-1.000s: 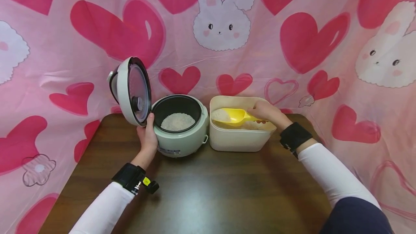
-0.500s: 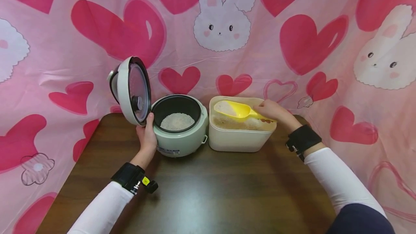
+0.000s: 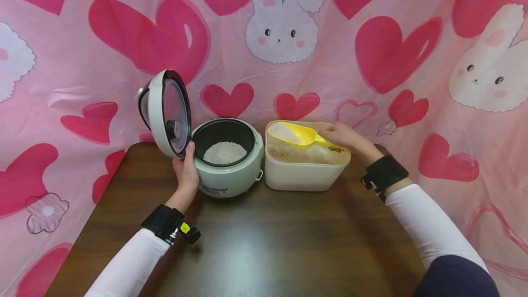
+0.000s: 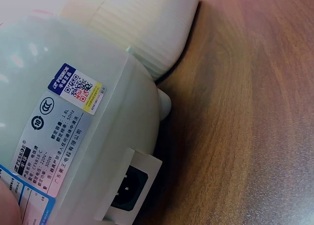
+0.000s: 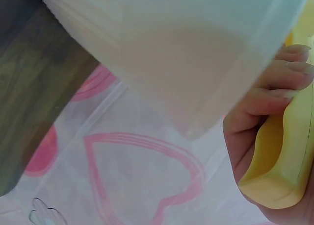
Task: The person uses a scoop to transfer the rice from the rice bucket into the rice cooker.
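Note:
My right hand grips the handle of a yellow scoop, its fingers curled round the hollow handle in the right wrist view. White rice fills the scoop, which is over the cream rice bin; more rice lies inside the bin. To the left stands a pale green rice cooker with rice in its dark inner pot. The cooker's lid stands raised on the left. My left hand holds the cooker at its hinge side, thumb by the lid's lower edge, other fingers mostly hidden.
The cooker and bin stand side by side at the back of the brown wooden table. Right behind them hangs a pink cloth with hearts and rabbits. A power socket sits low on the cooker's side.
The scoop has come up out of the bin's rice, tilting more level and carrying rice, first shifting right, then slightly left and up. My left hand and the cooker have stayed put.

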Tool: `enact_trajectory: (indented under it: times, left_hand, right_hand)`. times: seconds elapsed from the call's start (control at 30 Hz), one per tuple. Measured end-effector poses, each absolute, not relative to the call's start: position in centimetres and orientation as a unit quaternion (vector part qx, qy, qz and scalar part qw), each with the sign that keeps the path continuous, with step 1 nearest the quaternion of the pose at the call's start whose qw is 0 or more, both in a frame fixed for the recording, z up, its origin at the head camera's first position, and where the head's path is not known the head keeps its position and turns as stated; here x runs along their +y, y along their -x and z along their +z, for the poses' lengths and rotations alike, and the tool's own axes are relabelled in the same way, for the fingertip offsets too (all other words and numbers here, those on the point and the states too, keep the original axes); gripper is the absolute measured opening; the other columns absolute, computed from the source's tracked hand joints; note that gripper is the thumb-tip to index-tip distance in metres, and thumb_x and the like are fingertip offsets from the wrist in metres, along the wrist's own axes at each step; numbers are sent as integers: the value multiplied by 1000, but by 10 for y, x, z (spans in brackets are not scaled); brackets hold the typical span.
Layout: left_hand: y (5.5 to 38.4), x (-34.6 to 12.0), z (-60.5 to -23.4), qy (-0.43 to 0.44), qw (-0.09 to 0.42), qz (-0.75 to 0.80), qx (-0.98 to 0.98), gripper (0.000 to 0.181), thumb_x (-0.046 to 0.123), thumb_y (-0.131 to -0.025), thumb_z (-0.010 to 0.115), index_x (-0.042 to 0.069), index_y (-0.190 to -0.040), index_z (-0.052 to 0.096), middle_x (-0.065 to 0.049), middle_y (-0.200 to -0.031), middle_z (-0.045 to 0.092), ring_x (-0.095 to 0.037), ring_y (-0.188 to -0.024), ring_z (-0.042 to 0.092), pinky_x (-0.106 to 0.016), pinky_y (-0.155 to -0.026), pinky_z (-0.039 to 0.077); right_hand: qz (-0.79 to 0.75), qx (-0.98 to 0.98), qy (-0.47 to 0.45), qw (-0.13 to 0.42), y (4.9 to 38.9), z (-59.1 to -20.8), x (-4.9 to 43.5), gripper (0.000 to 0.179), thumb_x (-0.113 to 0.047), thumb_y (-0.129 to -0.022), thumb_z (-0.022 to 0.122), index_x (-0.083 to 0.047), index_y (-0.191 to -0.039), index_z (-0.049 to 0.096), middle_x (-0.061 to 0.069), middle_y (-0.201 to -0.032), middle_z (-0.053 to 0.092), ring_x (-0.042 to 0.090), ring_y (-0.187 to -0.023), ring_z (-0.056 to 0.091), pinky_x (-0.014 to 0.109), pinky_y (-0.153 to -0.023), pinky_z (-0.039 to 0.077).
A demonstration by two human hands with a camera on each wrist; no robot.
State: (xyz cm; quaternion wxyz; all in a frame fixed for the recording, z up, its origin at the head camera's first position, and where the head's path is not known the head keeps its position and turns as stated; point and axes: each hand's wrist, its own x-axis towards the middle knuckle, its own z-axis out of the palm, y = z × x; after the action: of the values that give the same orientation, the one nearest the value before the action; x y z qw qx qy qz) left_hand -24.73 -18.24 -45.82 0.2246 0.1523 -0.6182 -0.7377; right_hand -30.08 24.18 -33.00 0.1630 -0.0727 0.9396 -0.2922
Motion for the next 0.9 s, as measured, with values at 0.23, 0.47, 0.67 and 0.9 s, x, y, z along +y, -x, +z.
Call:
enact_trajectory:
  times: [0.23,0.47,0.67,0.9]
  left_hand:
    - [249,-182,-459,-153,231,-738,-616,54,42,-103,57,5,-143,57,-8,-140,61,-16,-129,52,-33,-119,34]
    - [248,-182,-460,-156,232,-737,-616,54,42,-103,57,5,-142,58,-7,-138,62,-16,-127,53,-33,-119,35]
    - [246,-181,-460,-157,233,-740,-612,54,42,-103,57,5,-143,57,-8,-140,62,-17,-129,52,-33,-119,35]
    - [245,-181,-456,-154,232,-739,-613,55,41,-103,56,5,-145,55,-10,-145,58,-18,-133,50,-32,-121,32]
  right_hand:
    - [-287,940,98,155,301,-315,225,46,-40,-104,49,-8,-74,60,3,-62,55,25,-58,53,31,-59,45]
    - [-295,929,150,167,307,-303,199,38,-40,-106,53,-7,-95,67,6,-69,54,25,-56,51,30,-54,45]
    - [-222,957,132,134,308,-283,172,47,-40,-106,53,-6,-76,63,7,-65,58,25,-53,52,29,-52,45]
    - [-138,977,125,108,303,-257,143,49,-41,-104,53,-8,-68,61,10,-67,64,29,-59,59,33,-56,45]
